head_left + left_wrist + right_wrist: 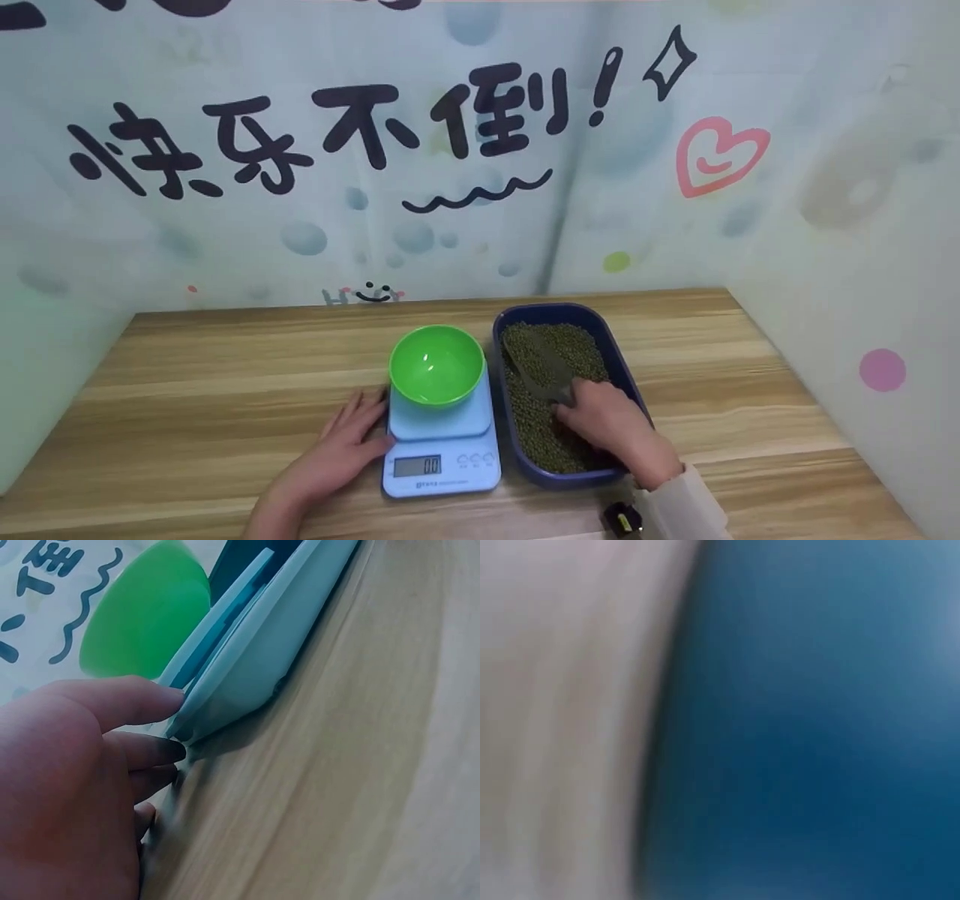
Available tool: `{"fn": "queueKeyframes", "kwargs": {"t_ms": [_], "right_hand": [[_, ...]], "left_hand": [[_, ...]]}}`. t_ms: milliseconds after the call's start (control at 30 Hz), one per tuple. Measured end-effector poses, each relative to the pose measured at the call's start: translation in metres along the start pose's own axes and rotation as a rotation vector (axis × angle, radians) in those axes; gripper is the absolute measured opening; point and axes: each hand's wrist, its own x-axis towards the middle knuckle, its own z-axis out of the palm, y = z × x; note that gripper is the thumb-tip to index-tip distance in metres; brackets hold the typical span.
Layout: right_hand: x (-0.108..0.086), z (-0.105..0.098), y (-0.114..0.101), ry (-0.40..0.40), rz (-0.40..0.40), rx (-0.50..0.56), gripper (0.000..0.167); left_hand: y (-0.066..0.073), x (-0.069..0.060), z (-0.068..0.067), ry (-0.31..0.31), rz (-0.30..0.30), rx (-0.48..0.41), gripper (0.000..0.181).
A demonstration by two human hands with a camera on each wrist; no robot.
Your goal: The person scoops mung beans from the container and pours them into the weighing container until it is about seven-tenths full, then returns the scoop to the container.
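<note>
A light blue kitchen scale (441, 469) stands on the table, its display reading 0.0. On its platform sits a green bowl (437, 366), with nothing visible inside. My left hand (341, 450) rests along the scale's left side; in the left wrist view the thumb and fingertips of this hand (82, 765) are at the scale's edge (247, 667). To the right, a dark blue tub (626, 367) holds small green beans (536, 439). Inside it my right hand (607, 420) grips the handle of a see-through scoop (551, 367), which lies among the beans. Only a blurred tub wall (810, 750) fills the right wrist view.
The wooden table (247, 375) extends left and right of the scale and tub. A printed backdrop (480, 225) rises behind its far edge, with a pale wall (862, 300) at the right. A small black object (622, 519) shows beside the right sleeve.
</note>
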Motion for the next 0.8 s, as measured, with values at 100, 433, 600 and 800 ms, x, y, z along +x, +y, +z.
{"fn": "queueKeyframes", "kwargs": {"t_ms": [100, 433, 600, 800], "right_hand": [[-0.0024, 0.0039, 0.0013, -0.007, 0.007, 0.01, 0.024], [-0.004, 0.0004, 0.0011, 0.044, -0.019, -0.016, 0.025], [-0.0054, 0.0001, -0.0004, 0.076, -0.047, -0.039, 0.025], [-0.0093, -0.0041, 0.0013, 0.131, -0.07, -0.051, 0.024]], "left_hand": [[-0.0004, -0.0025, 0.0017, -0.013, -0.004, 0.006, 0.059], [0.0029, 0.0017, -0.0029, -0.008, 0.008, 0.01, 0.062], [0.001, 0.0019, -0.0034, -0.005, -0.002, 0.012, 0.062], [-0.0007, 0.0027, 0.0008, -0.006, -0.016, 0.004, 0.059]]}}
